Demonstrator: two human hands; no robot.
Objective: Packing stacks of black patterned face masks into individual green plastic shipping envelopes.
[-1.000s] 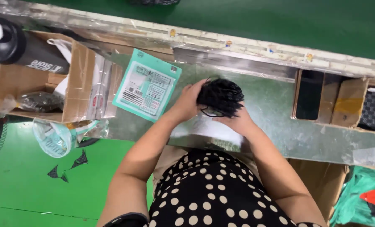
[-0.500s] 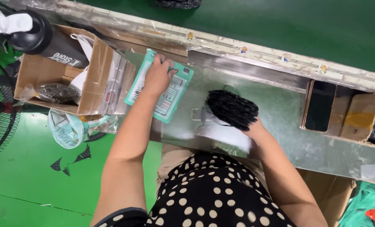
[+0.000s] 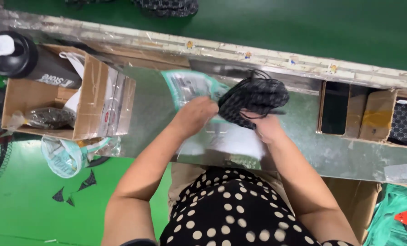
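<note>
My right hand [image 3: 266, 126] grips a stack of black patterned face masks [image 3: 253, 98] with thin ear loops, held just above a metal worktop [image 3: 313, 141]. My left hand [image 3: 195, 115] holds a teal and clear plastic pouch [image 3: 189, 86] by its near end, right beside the masks. The pouch touches the stack's left side. Whether the masks are partly inside the pouch is hidden by my hands. My forearms and a black dress with white dots fill the lower view.
An open cardboard box [image 3: 94, 98] with a black bottle [image 3: 25, 61] stands at the left. Another cardboard box [image 3: 372, 114] with dark patterned items sits at the right. A green conveyor belt [image 3: 281, 27] runs along the far side. A plastic bag [image 3: 69, 155] hangs below the left box.
My left hand has brought the teal pouch from beside the left box over to the masks. My right hand has lifted the mask stack off the worktop towards it.
</note>
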